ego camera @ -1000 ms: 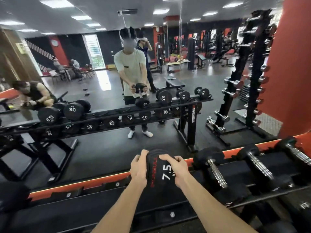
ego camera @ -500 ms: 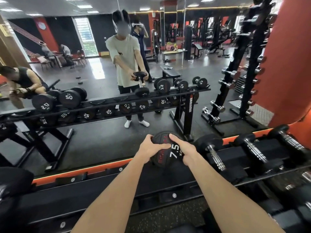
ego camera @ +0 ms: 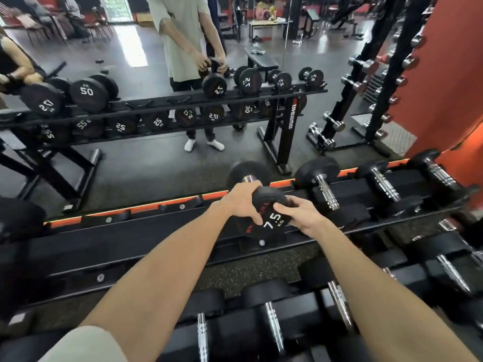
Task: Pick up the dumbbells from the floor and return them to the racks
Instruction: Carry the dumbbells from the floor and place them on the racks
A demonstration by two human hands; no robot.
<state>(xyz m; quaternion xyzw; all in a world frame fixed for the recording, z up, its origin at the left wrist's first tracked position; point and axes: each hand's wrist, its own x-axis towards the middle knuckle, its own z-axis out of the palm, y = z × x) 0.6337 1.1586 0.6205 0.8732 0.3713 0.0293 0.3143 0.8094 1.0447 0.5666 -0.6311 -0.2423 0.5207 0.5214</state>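
A black 7.5 kg dumbbell [ego camera: 271, 223] lies on the top shelf of the black rack [ego camera: 146, 239], its marked near head toward me and its far head against the mirror. My left hand [ego camera: 241, 202] grips the top left of the near head. My right hand [ego camera: 300, 214] holds its right side. Both arms stretch forward over the rack.
Three more dumbbells [ego camera: 324, 189] rest on the top shelf to the right. Several chrome-handled dumbbells [ego camera: 274, 327] fill the lower shelf near me. A wall mirror [ego camera: 146, 163] behind the rack reflects me, other racks and people. An orange pillar [ego camera: 454, 74] stands at right.
My view has tilted down and come closer to the rack. The dumbbell has come down from a raised position onto the top shelf, both hands still on its near head.
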